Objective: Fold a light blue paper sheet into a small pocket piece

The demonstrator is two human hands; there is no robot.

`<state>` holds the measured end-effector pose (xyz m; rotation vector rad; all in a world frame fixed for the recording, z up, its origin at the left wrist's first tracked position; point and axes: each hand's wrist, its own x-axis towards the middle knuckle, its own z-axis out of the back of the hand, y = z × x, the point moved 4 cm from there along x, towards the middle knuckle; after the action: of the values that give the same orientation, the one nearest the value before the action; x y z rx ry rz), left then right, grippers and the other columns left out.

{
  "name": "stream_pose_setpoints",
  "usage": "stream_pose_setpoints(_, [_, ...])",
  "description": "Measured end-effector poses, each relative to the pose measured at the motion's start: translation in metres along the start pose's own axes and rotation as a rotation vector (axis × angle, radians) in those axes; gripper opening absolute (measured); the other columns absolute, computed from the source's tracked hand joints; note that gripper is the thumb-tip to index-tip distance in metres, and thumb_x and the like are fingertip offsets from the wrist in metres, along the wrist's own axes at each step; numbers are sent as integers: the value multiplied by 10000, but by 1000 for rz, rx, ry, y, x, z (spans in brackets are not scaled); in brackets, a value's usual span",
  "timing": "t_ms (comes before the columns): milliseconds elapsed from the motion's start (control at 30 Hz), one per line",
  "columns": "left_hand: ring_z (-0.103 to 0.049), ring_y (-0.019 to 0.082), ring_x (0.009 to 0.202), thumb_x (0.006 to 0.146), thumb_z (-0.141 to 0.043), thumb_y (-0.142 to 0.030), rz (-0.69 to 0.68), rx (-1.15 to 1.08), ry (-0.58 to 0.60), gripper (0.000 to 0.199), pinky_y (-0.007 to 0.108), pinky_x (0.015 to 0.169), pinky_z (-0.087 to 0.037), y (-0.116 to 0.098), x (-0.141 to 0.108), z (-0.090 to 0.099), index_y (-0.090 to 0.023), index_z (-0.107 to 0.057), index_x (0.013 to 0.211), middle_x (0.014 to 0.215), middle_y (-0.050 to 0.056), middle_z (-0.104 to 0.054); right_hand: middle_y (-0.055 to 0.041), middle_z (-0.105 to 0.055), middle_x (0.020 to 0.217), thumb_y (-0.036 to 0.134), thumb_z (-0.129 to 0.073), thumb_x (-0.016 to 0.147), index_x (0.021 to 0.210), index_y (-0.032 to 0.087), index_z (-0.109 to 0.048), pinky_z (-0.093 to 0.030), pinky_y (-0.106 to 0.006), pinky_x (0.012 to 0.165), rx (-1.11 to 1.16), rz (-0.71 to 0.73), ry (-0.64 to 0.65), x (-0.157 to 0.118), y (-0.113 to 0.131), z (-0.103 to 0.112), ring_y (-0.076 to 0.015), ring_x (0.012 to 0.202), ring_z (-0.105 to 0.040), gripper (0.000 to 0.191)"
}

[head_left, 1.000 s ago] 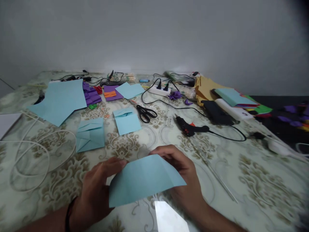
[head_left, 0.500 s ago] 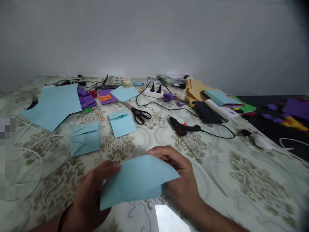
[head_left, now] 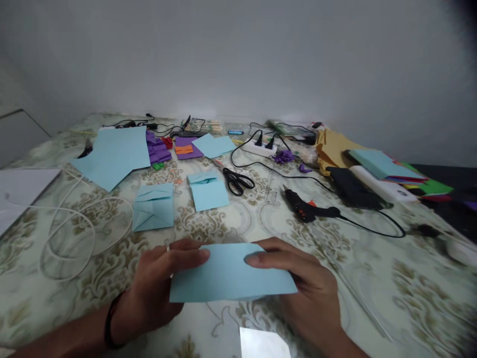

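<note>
A folded piece of light blue paper point(head_left: 231, 278) is held above the table's front part, between both hands. My left hand point(head_left: 160, 273) grips its left side, thumb on the near face and fingers behind. On the right side my right hand point(head_left: 305, 278) does the same, its thumb pressing near the top edge. Beyond them lie two folded light blue paper pieces, one with creased flaps point(head_left: 153, 208) and another point(head_left: 207, 191) beside it. Black-handled scissors point(head_left: 237, 181) rest to the right of these. A black glue gun point(head_left: 309, 206) lies farther right.
Large blue paper point(head_left: 115, 154) and purple folded strips point(head_left: 158, 149) lie at the back left. A white power strip point(head_left: 260, 147) with black plugs stands at the back. Loops of white cable point(head_left: 89, 238) spread on the left. A thin clear stick point(head_left: 361, 298) lies on the right.
The view has turned left, so the table things appear farther right. The paper has levelled between my hands, and my right thumb now presses on its near face.
</note>
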<state>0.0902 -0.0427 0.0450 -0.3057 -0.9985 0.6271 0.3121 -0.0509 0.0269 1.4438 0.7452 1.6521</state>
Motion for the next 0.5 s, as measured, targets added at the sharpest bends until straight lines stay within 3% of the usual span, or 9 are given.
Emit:
stream_pose_setpoints(133, [-772, 175, 775, 862, -688, -167, 286, -163, -9, 275, 226, 664, -603, 10, -2, -3, -250, -654, 1122, 949, 10, -791, 28, -800, 949, 73, -725, 861, 1072, 439, -814, -586, -233, 552, -56, 41, 16, -6, 3, -2, -154, 732, -753, 433])
stream_pose_setpoints(267, [-740, 173, 714, 907, -660, -177, 498, -432, -11, 108, 226, 595, -573, 20, -3, -9, -230, -686, 997, 849, 12, -776, 28, -809, 1032, 75, -657, 900, 1305, 497, -691, -632, -309, 601, -152, 105, 4, -18, 1, -5, -199, 801, -774, 585])
stream_pose_setpoints(367, [-728, 161, 707, 952, -628, -190, 532, -546, -46, 84, 219, 592, -570, 22, -4, -10, -233, -686, 996, 859, 17, -779, 26, -812, 1070, 79, -663, 881, 1424, 477, -598, -659, -373, 704, -221, 160, -45, -26, -2, -6, -226, 848, -782, 676])
stream_pose_setpoints(500, [-752, 190, 863, 978, -597, -193, 484, -564, -53, 135, 273, 723, -612, 19, -5, -8, -255, -698, 1043, 1005, 35, -786, 32, -807, 1089, 29, -636, 855, 1420, 470, -606, -651, -376, 722, -181, 215, -13, -30, -2, -7, -224, 873, -773, 717])
